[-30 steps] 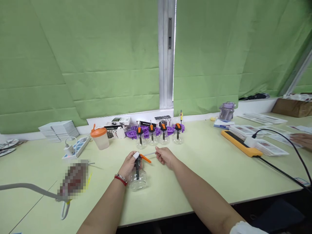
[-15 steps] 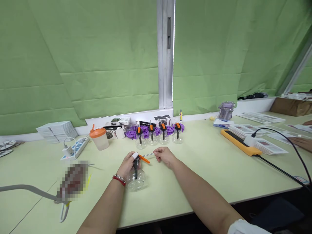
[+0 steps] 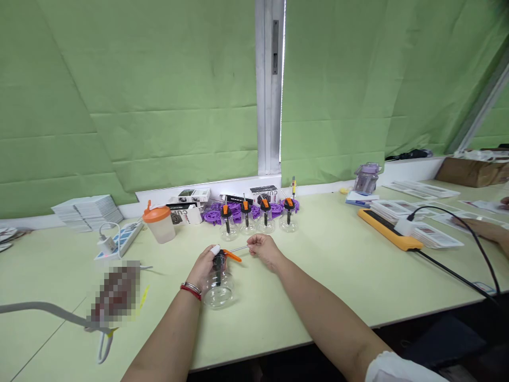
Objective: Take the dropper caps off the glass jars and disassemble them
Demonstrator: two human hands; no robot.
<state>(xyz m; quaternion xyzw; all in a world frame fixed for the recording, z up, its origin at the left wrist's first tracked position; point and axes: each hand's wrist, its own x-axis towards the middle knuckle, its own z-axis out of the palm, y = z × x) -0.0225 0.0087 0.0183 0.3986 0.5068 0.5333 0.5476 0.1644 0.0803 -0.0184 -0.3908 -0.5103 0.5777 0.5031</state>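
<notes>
In the head view, my left hand point(image 3: 203, 267) is closed around the neck of a clear round-bodied bottle point(image 3: 218, 294) with a black top. The bottle tilts slightly, and an orange lever point(image 3: 234, 256) sticks out from its top to the right. My right hand point(image 3: 263, 249) pinches the outer end of a thin metal rod point(image 3: 239, 248). The rod's other end meets the bottle's top beside the lever; the exact contact is too small to make out. A white wrap covers my left thumb tip. Behind my hands, several similar bottles point(image 3: 247, 225) stand in a row.
Purple plastic parts point(image 3: 213, 215) and small boxes point(image 3: 191, 214) lie behind the bottle row. An orange-lidded cup point(image 3: 162, 228) and a power strip point(image 3: 126, 240) are at left. At right lie an orange power strip point(image 3: 387, 231), paper stacks and another person's hand point(image 3: 477, 229).
The view has shifted slightly. Both hands keep their hold on the bottle and the rod, in nearly the same pose. The other person's hand at right has moved further into view.
</notes>
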